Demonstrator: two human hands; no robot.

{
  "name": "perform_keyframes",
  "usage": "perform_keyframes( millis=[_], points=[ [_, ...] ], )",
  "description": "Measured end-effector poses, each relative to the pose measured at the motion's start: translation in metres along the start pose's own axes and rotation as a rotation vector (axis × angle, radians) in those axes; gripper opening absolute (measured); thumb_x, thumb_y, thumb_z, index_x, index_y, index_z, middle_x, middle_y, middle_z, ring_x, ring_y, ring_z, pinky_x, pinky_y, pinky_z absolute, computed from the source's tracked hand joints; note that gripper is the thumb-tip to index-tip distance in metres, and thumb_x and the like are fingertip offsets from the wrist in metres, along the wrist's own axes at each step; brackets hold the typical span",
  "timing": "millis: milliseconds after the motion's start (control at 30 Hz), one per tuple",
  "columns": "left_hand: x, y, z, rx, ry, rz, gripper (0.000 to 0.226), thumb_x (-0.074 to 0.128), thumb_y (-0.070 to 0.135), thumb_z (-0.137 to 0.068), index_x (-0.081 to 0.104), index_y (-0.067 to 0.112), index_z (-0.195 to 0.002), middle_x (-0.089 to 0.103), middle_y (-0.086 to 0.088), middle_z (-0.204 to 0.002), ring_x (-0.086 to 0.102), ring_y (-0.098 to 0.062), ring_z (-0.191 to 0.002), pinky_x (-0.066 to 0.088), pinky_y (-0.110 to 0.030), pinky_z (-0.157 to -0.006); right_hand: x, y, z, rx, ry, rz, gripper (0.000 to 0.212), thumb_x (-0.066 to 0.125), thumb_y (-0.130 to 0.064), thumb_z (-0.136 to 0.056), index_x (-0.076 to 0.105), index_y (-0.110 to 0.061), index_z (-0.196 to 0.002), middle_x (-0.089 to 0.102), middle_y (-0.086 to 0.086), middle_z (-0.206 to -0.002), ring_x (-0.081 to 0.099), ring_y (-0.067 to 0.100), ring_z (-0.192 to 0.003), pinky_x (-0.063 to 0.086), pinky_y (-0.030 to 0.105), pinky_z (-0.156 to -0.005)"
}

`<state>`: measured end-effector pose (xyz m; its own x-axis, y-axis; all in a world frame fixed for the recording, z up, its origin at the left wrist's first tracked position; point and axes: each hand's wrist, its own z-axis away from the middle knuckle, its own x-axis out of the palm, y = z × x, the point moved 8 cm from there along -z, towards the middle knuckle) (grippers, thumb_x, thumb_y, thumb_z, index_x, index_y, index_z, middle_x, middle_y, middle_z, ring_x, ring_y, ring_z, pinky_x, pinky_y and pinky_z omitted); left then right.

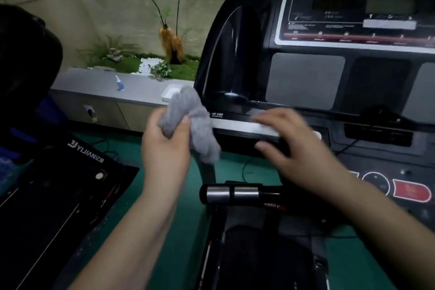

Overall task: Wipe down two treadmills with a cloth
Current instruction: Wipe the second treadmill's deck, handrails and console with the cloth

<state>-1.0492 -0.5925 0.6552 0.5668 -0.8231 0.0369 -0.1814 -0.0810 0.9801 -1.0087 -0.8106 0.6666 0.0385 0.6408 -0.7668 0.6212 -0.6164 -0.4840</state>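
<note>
A grey cloth (188, 122) is bunched in my left hand (164, 148), which grips it just left of the near treadmill's console (306, 82). The cloth's lower end hangs beside the console's left edge. My right hand (296, 146) lies on the console's front bar (235, 128), fingers stretched over the silver strip and thumb under the bar; it is blurred. Below it sits the black handlebar with chrome sensors (231, 193) and the running belt (266, 259). A second treadmill (58, 186) with a white brand mark lies at the left.
A grey counter (113, 88) at the back carries a small blue spray bottle (120, 83) and a white tray (170, 93). Plants and moss (169, 54) sit behind it. Cables run over the green floor (164, 231) between the two machines. A wall socket (90, 113) sits under the counter.
</note>
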Motion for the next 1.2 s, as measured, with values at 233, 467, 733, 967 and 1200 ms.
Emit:
perform_keyframes(
  millis=[233, 467, 733, 967, 1200],
  points=[
    [0.116, -0.02, -0.026, 0.515, -0.511, -0.969, 0.056, 0.03, 0.058, -0.089, 0.047, 0.032, -0.135, 0.037, 0.004, -0.15, 0.022, -0.024, -0.142, 0.014, -0.047, -0.117, -0.062, 0.089, 0.007, 0.226, 0.039, 0.368, 0.051, 0.058, -0.049, -0.078, 0.059, -0.02, -0.119, 0.055, 0.006, -0.109, 0.054, 0.031, -0.104, 0.047, 0.044, -0.094],
    [0.158, -0.004, -0.001, 0.699, -0.508, -0.858, 0.044, 0.027, 0.043, -0.098, 0.058, 0.022, -0.121, 0.058, 0.0, -0.119, 0.048, -0.028, -0.115, 0.034, -0.048, -0.102, -0.063, 0.089, 0.009, 0.103, 0.124, 0.339, 0.04, 0.068, -0.044, -0.073, 0.063, -0.015, -0.101, 0.059, 0.005, -0.096, 0.057, 0.029, -0.091, 0.05, 0.043, -0.081],
    [0.166, -0.011, 0.007, 0.726, -0.602, -0.989, 0.044, 0.028, 0.047, -0.096, 0.048, 0.037, -0.134, 0.049, 0.012, -0.134, 0.04, -0.017, -0.128, 0.03, -0.044, -0.108, -0.062, 0.092, 0.011, 0.121, 0.124, 0.298, 0.045, 0.068, -0.047, -0.074, 0.056, -0.014, -0.101, 0.057, 0.003, -0.097, 0.054, 0.026, -0.092, 0.047, 0.041, -0.081],
    [0.184, 0.001, 0.021, 0.7, -0.5, -0.99, 0.044, 0.03, 0.041, -0.093, 0.058, 0.028, -0.124, 0.057, 0.002, -0.12, 0.048, -0.028, -0.114, 0.038, -0.048, -0.097, -0.067, 0.088, 0.016, 0.116, 0.188, 0.226, 0.05, 0.074, -0.038, -0.071, 0.053, -0.011, -0.108, 0.05, 0.006, -0.104, 0.053, 0.027, -0.094, 0.047, 0.041, -0.083],
    [0.204, 0.003, 0.02, 0.711, -0.641, -0.971, 0.044, 0.029, 0.046, -0.091, 0.054, 0.04, -0.127, 0.055, 0.016, -0.121, 0.045, -0.019, -0.114, 0.035, -0.039, -0.098, -0.069, 0.089, 0.018, 0.108, 0.219, 0.235, 0.055, 0.074, -0.041, -0.068, 0.051, -0.011, -0.107, 0.05, 0.007, -0.101, 0.054, 0.027, -0.091, 0.046, 0.039, -0.079]
  ],
)
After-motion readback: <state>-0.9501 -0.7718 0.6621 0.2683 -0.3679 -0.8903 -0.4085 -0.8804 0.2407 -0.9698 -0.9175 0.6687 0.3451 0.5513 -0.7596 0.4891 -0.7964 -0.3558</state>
